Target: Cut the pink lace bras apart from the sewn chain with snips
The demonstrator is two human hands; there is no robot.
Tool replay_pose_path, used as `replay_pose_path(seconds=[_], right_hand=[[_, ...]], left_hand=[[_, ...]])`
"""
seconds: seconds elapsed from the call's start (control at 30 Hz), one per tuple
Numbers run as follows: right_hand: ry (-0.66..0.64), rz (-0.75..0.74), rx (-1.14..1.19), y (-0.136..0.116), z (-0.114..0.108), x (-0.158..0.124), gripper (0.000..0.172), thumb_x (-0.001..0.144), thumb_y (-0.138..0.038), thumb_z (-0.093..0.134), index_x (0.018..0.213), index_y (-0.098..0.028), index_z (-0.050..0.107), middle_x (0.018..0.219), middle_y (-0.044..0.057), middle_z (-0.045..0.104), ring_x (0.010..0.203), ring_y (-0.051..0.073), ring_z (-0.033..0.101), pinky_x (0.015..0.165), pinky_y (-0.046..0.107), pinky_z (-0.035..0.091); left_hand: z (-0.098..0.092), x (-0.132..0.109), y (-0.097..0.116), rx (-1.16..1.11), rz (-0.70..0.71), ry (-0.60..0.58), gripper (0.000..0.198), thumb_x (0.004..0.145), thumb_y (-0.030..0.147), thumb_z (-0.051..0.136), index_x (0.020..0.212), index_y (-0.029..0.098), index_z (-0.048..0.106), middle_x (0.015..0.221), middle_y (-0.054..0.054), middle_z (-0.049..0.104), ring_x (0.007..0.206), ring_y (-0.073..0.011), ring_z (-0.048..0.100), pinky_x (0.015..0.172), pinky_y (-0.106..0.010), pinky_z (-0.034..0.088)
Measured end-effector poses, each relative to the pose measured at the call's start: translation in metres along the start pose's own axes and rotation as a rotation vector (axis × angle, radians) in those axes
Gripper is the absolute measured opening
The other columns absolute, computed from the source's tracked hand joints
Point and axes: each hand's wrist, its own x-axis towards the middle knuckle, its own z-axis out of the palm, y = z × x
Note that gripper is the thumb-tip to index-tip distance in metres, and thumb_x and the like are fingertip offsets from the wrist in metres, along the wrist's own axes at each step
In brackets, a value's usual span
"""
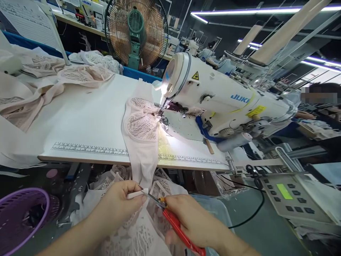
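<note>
A pale pink lace bra (142, 124) lies on the white sewing table (87, 117) beside the needle of a white sewing machine (221, 99), and its end hangs over the front edge. Below the table edge, my left hand (119, 204) pinches a narrow white strap end (135, 194) of that hanging fabric. My right hand (194, 224) is closed round red-handled thread snips (176, 224), whose blades meet the strap right next to my left fingers. More lace pieces (138, 234) lie in my lap under both hands.
A heap of pink lace garments (39, 85) covers the table's left. A green fan (136, 33) stands behind. A purple basket (22, 217) sits at lower left. A control panel (293, 199) with a cable is at right. Another person (319, 106) works at far right.
</note>
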Motion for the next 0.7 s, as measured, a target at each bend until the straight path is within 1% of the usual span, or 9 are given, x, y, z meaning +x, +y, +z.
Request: replay_pose_path(seconds=[0.1, 0.2, 0.33, 0.47, 0.6, 0.7], right_hand=[[-0.012, -0.005, 0.057, 0.002, 0.002, -0.001, 0.056, 0.07, -0.073, 0.052, 0.063, -0.021, 0.03, 0.058, -0.003, 0.039, 0.049, 0.011, 0.03, 0.047, 0.025, 0.021], [-0.028, -0.013, 0.101, 0.003, 0.001, -0.002, 0.055, 0.072, -0.07, 0.053, 0.063, -0.021, 0.031, 0.058, -0.004, 0.039, 0.05, 0.01, 0.031, 0.046, 0.024, 0.021], [-0.058, 0.007, 0.063, 0.002, -0.001, -0.003, 0.055, 0.069, -0.068, 0.058, 0.064, -0.021, 0.031, 0.059, -0.004, 0.042, 0.05, 0.01, 0.032, 0.047, 0.023, 0.021], [-0.046, 0.014, -0.006, 0.003, 0.001, -0.004, 0.055, 0.064, -0.066, 0.063, 0.065, -0.021, 0.032, 0.062, -0.003, 0.044, 0.05, 0.01, 0.031, 0.049, 0.024, 0.021], [-0.052, 0.028, -0.012, 0.003, 0.002, -0.004, 0.051, 0.062, -0.057, 0.068, 0.065, -0.021, 0.032, 0.062, -0.003, 0.044, 0.051, 0.01, 0.031, 0.049, 0.024, 0.02], [-0.079, 0.078, 0.041, -0.001, 0.0, -0.002, 0.043, 0.067, -0.049, 0.065, 0.063, -0.021, 0.031, 0.06, -0.003, 0.045, 0.052, 0.011, 0.035, 0.048, 0.024, 0.022]], left_hand=[[-0.001, 0.002, -0.005, -0.062, 0.011, -0.045, 0.028, 0.058, 0.042, 0.062, 0.064, 0.015, 0.056, 0.051, 0.005, 0.043, 0.048, -0.0093, 0.033, 0.047, -0.023, 0.024], [-0.002, 0.004, -0.011, -0.064, 0.031, -0.04, 0.026, 0.06, 0.04, 0.063, 0.064, 0.015, 0.057, 0.052, 0.005, 0.044, 0.049, -0.0095, 0.034, 0.048, -0.023, 0.024], [-0.004, 0.006, -0.015, -0.089, 0.023, -0.066, 0.025, 0.063, 0.04, 0.065, 0.064, 0.016, 0.057, 0.051, 0.006, 0.043, 0.048, -0.009, 0.032, 0.048, -0.023, 0.022], [-0.005, 0.008, -0.016, -0.15, 0.014, -0.103, 0.026, 0.062, 0.038, 0.068, 0.066, 0.014, 0.059, 0.053, 0.005, 0.047, 0.05, -0.0092, 0.035, 0.05, -0.023, 0.026], [-0.006, 0.009, -0.016, -0.177, 0.017, -0.095, 0.026, 0.06, 0.039, 0.071, 0.065, 0.015, 0.061, 0.053, 0.004, 0.05, 0.049, -0.01, 0.039, 0.05, -0.023, 0.029], [-0.006, 0.009, -0.015, -0.17, 0.012, -0.085, 0.027, 0.057, 0.039, 0.073, 0.064, 0.016, 0.061, 0.053, 0.004, 0.051, 0.048, -0.0105, 0.041, 0.049, -0.022, 0.03]])
